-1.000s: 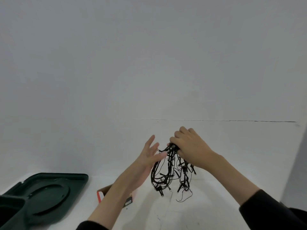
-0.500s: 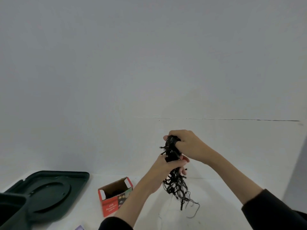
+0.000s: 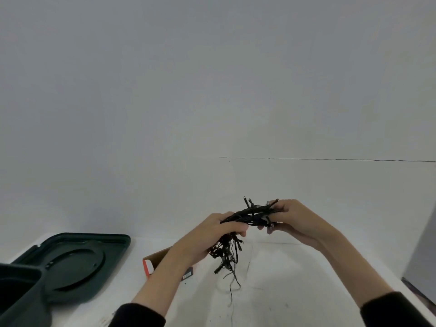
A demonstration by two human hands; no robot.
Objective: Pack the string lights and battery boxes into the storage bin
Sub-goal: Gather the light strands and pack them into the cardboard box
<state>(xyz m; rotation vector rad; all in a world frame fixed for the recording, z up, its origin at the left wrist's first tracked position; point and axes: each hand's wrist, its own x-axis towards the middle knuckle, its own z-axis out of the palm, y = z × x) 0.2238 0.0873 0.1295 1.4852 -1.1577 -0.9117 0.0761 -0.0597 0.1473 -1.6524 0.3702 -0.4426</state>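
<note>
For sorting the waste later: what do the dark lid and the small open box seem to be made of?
The lid: likely moulded plastic, dark green, slight sheen, raised round ridge. The box: likely cardboard, dull brown inside, red printed edge.

Plain indoor workspace, kind unclear: white table (image 3: 271, 279) against plain grey wall (image 3: 212, 79).

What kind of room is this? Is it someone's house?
Probably a plain workroom or studio, but I can't be sure. I see a bare white wall, a plain white table, and a dark green storage bin with its lid beside it.
</note>
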